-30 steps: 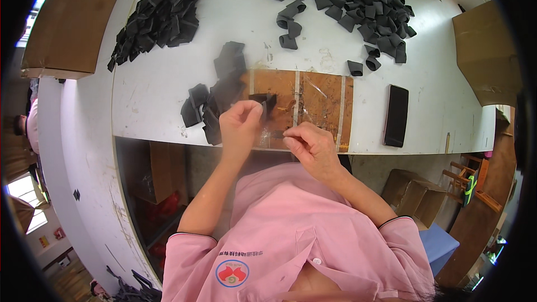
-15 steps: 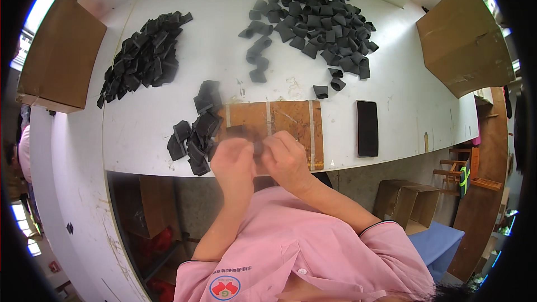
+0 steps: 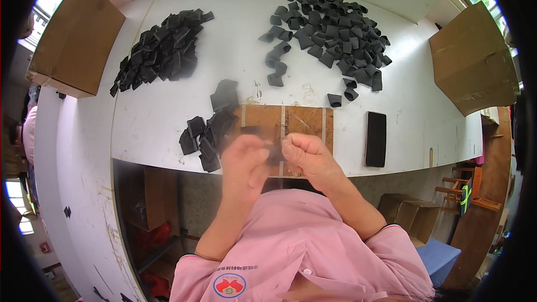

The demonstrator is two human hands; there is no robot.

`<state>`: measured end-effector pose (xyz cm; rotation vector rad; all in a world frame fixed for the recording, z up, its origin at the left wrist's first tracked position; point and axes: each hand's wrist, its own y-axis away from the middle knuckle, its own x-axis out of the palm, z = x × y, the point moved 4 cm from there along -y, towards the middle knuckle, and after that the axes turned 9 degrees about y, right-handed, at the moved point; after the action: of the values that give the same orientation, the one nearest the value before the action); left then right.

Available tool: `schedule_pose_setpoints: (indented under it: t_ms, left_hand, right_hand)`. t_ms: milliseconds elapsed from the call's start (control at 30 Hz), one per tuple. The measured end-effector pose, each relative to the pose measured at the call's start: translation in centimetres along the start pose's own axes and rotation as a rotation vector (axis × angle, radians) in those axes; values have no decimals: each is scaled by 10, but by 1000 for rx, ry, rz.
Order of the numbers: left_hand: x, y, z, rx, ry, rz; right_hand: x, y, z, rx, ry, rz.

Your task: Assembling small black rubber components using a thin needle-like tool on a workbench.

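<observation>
My left hand (image 3: 244, 156) and my right hand (image 3: 306, 154) meet above the near edge of a brown board (image 3: 305, 116) with pale stripes. Between them is a small black piece (image 3: 274, 154), blurred and partly hidden by the fingers. The fingers of my right hand are pinched at its right side; those of my left hand, smeared by motion, curl at its left side. Another dark piece (image 3: 250, 130) lies on the board just beyond my left hand. To the left, several flat black pieces (image 3: 208, 134) lie in a loose cluster by the board.
A heap of flat black pieces (image 3: 162, 50) sits at the far left of the white table (image 3: 235, 39). Farther right spreads a large pile of black, tube-like pieces (image 3: 341, 33). A dark phone (image 3: 376, 140) lies right of the board. Cardboard boxes (image 3: 78, 33) flank the table.
My hands have drawn slightly apart, with the right one turned more upright. The black piece between them shows a little more. The whole view has shifted somewhat.
</observation>
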<state>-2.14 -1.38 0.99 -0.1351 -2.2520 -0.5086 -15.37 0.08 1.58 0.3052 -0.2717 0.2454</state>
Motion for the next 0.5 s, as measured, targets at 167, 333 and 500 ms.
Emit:
schedule_pose_setpoints:
  t_ms: [167,333,500]
  left_hand:
    - [40,-2,-24,-374,873,306]
    - [7,-12,-5,-274,363,166]
    - [13,-18,-17,-31,146,179]
  right_hand:
    - [5,-31,58,-136,78,112]
    - [-6,-38,21,-85,-55,250]
    - [-7,-42,38,-130,248,84]
